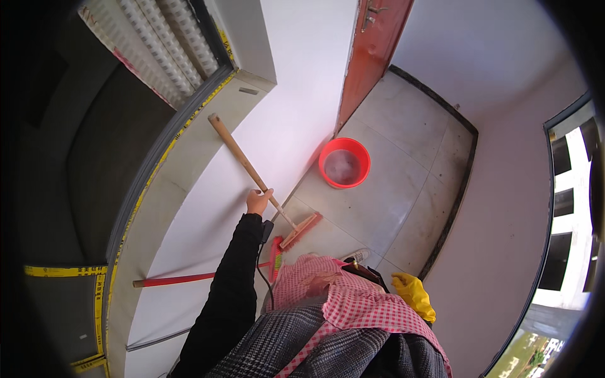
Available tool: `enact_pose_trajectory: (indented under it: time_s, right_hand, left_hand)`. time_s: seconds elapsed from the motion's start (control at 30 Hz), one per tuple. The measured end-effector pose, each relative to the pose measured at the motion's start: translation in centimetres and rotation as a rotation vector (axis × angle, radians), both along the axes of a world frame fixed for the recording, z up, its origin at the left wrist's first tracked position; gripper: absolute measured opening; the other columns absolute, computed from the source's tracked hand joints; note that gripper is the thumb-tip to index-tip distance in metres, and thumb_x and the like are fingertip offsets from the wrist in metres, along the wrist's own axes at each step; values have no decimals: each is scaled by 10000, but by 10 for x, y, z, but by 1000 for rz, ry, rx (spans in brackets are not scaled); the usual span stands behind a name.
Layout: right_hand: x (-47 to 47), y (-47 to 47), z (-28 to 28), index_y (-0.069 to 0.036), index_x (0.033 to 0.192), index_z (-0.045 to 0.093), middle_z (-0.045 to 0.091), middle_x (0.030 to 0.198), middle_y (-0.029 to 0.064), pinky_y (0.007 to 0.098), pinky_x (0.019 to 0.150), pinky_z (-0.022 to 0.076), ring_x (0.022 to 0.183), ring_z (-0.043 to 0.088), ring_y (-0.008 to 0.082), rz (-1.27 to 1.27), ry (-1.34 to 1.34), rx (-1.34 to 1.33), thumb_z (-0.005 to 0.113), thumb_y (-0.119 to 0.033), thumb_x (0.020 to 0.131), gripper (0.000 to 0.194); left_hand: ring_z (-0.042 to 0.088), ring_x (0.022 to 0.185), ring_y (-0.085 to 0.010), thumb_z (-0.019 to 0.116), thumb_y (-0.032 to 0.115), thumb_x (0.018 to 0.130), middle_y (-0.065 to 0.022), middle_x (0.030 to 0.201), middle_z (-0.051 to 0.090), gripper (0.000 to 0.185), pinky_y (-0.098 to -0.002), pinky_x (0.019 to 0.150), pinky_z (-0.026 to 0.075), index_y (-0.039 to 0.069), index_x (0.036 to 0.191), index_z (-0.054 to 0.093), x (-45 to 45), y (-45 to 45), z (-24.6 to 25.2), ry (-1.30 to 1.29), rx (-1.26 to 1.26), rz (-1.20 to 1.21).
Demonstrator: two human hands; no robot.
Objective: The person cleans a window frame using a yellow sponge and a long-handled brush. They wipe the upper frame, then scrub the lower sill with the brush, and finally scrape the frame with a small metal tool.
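Note:
My bare left hand grips the wooden handle of a floor scrubbing brush, low on its shaft. The brush's head with red bristles rests on the tiled floor, and the handle leans up to the left. My right hand, in a yellow rubber glove, hangs at my right side by the checked apron; its fingers look curled, and whether they hold anything is hidden. Ahead of me a red bucket holds cloudy, greyish liquid. A red-handled broom with red and green bristles leans at the left, partly behind my arm.
A white wall and a window sill edged with yellow tape run along the left. A reddish-brown door stands beyond the bucket. Dark skirting borders the pale floor tiles. Another window is at the right.

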State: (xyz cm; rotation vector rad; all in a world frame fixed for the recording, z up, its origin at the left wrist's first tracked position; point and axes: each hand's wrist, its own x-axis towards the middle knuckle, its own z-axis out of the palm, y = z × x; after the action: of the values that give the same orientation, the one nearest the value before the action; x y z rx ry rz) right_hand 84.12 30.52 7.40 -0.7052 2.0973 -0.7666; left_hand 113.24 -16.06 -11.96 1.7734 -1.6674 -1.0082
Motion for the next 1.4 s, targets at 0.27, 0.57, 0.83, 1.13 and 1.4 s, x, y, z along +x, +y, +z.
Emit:
enact_pose_trajectory:
  time_s: [0.27, 0.57, 0.83, 1.13, 1.4]
  right_hand:
    - [4, -56, -2, -19, 1067, 686, 708, 886, 186, 327, 730, 533, 792, 699, 254, 184, 116, -117, 632, -210, 908, 254]
    - [17, -84, 30, -14, 1085, 685, 709, 865, 170, 316, 740, 531, 802, 695, 234, 205, 139, -142, 621, -199, 916, 259]
    - [16, -34, 11, 10, 1083, 681, 715, 861, 141, 287, 745, 531, 801, 690, 185, -33, 11, -154, 621, -152, 909, 245]
    - [6, 8, 4, 22, 1078, 681, 718, 853, 123, 278, 737, 526, 799, 687, 174, -220, -78, -142, 630, -173, 902, 267]
    - [-2, 22, 2, -26, 1057, 695, 703, 922, 195, 354, 758, 534, 844, 688, 327, -123, 178, -104, 623, -257, 886, 296]
  left_hand:
    - [650, 661, -204, 656, 79, 866, -96, 735, 664, 104, -317, 610, 509, -24, 876, 645, -49, 45, 223, 187, -343, -614]
    - [660, 852, -379, 629, 33, 789, -176, 872, 688, 71, -435, 738, 529, 33, 834, 684, -87, -119, 391, -277, -655, -621]
    - [691, 825, -295, 686, 34, 732, -116, 826, 714, 84, -395, 731, 544, 74, 800, 714, -106, -192, 378, -668, -447, -926]
    - [683, 818, -299, 712, 31, 695, -103, 799, 698, 83, -422, 685, 531, 103, 728, 687, -129, -191, 353, -821, -581, -818]
    - [666, 824, -323, 756, 60, 665, -133, 801, 679, 113, -427, 720, 529, 69, 729, 663, -116, -207, 358, -727, -398, -889]
